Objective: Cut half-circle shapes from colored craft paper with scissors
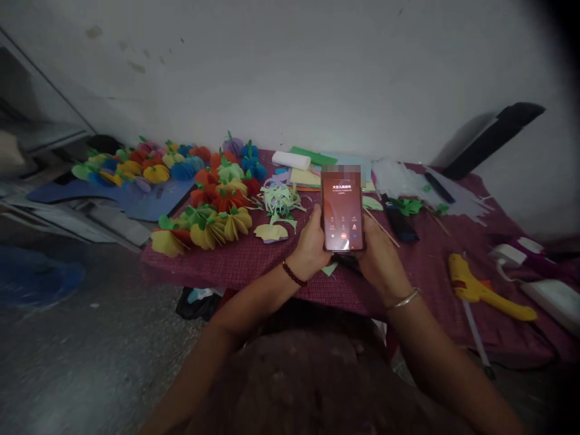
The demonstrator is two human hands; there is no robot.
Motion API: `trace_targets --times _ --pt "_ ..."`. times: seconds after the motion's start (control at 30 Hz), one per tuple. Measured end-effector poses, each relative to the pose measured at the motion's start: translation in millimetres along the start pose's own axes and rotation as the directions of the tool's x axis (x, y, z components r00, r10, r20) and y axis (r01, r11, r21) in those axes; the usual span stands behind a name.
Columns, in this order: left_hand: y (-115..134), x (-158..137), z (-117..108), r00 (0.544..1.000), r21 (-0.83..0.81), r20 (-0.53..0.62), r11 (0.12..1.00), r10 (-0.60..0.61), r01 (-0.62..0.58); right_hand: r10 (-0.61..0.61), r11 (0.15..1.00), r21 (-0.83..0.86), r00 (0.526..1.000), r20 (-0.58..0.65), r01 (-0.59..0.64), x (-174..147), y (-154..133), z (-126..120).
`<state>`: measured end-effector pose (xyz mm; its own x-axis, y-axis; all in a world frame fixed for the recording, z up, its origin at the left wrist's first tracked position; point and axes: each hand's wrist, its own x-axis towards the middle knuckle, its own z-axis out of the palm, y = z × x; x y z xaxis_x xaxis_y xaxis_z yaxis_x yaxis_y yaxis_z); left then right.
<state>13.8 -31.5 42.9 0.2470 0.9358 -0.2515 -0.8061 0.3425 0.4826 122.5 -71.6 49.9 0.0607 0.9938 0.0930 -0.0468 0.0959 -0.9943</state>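
Note:
A smartphone [343, 211] is held upright between my two hands, its reddish screen lit with text and rows of small icons, including a red round button. My left hand [312, 241] grips its left edge, thumb along the side. On the other edge my right hand [379, 251] is closed round the lower corner. A pile of pale green and lilac paper strips [278, 199] lies on the table left of the phone, with a yellow paper piece [270, 232] in front of it. Below the phone a small green paper scrap [330, 269] shows.
Many colourful folded-paper pumpkins [208, 229] cover the left of the red tablecloth [217, 267] and a blue board [149, 200]. A yellow glue gun [480, 287] with a glue stick lies at right. Behind are a white roll [291, 160], green paper [312, 155] and clear plastic [392, 178].

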Motion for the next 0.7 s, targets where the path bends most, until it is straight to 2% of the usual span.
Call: trace_targets --times 0.1,0.2,0.4,0.57,0.7 --pt "4.2 1.7 -3.2 1.0 0.028 0.002 0.999 0.014 -0.014 0.065 0.99 0.123 0.996 0.06 -0.072 -4.7 3.8 0.9" --pt "5.9 2.9 -6.9 0.999 0.084 0.033 0.996 0.035 -0.038 0.07 0.988 0.13 0.993 0.092 -0.082 -6.9 8.6 3.1" --pt "4.3 0.5 -10.6 0.994 0.143 0.057 0.985 0.089 -0.096 0.045 0.99 0.133 0.999 0.009 -0.046 -3.6 24.3 7.9" --pt "4.3 -2.8 -9.9 0.994 0.181 0.078 0.98 0.072 -0.085 0.002 0.993 0.121 0.997 -0.071 0.007 -3.4 30.2 9.4" --pt "5.8 -2.1 -10.1 0.992 0.178 0.093 0.979 0.081 -0.097 0.041 0.976 0.21 0.996 0.075 -0.056 -7.4 22.3 3.9"
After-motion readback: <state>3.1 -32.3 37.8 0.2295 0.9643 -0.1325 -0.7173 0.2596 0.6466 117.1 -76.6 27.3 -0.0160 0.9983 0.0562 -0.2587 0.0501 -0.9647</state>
